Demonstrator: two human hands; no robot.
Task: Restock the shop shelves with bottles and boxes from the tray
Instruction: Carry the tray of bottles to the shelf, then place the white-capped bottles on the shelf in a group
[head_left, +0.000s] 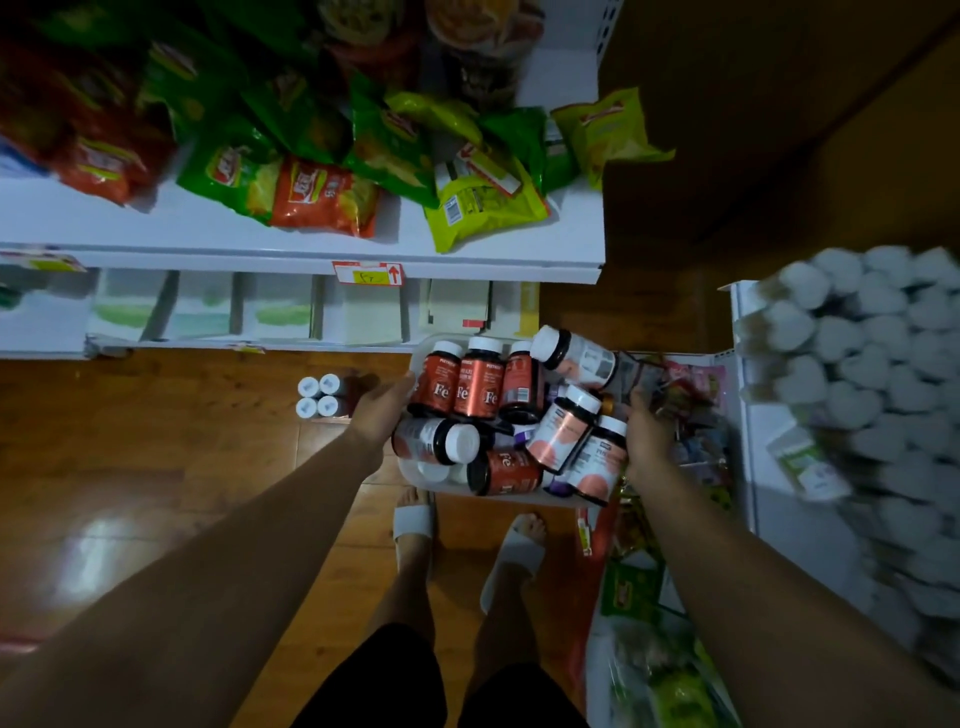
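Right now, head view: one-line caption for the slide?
Person holds a tray of red-labelled bottles by both sides, left hand and right hand, before a white shelf of snack bags.

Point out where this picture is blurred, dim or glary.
Head view: dim overall, with the snack bags at the top darkest; heavy motion blur smears the white-capped bottles at the right; a glare patch sits on the wooden floor at lower left; the wide angle bows the shelf edge; the red bottles in the tray are sharp enough to read Fe.
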